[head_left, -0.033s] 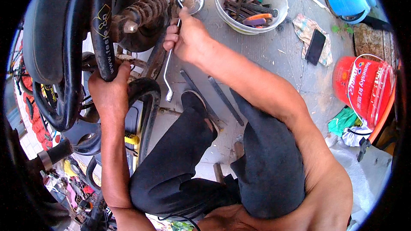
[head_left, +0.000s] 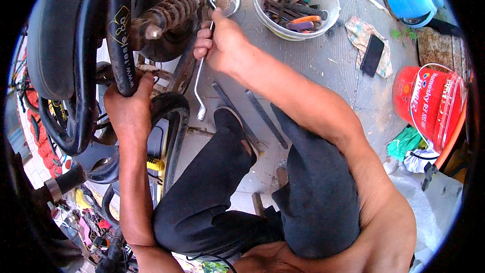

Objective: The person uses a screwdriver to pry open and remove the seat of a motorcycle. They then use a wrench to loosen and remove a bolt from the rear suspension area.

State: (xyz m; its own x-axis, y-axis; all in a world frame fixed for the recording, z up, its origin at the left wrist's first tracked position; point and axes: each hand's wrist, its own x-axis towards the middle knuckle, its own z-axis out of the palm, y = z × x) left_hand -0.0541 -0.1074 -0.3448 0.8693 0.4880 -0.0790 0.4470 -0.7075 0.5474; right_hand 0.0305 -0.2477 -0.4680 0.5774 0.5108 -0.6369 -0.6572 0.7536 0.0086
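My right hand is closed round a long silver ring spanner, thumb near its upper end. That ring end sits at a fitting beside a round, dirty metal cap; whether it is seated on a nut cannot be made out. The cranked lower end hangs free. To the left, a rusty coil-spring shock absorber lies beside the wheel parts. My left hand is wrapped round the lower part of a black tube on the vehicle, with most of its fingers hidden.
A white bucket of tools stands beyond my right hand. Further right are a phone on a cloth, a blue container and a red bucket. Two dark flat bars lie near my foot. A black seat looms left.
The spanner's free lower end has shifted very slightly to the right, with my right hand still closed on it. My left hand stays in place.
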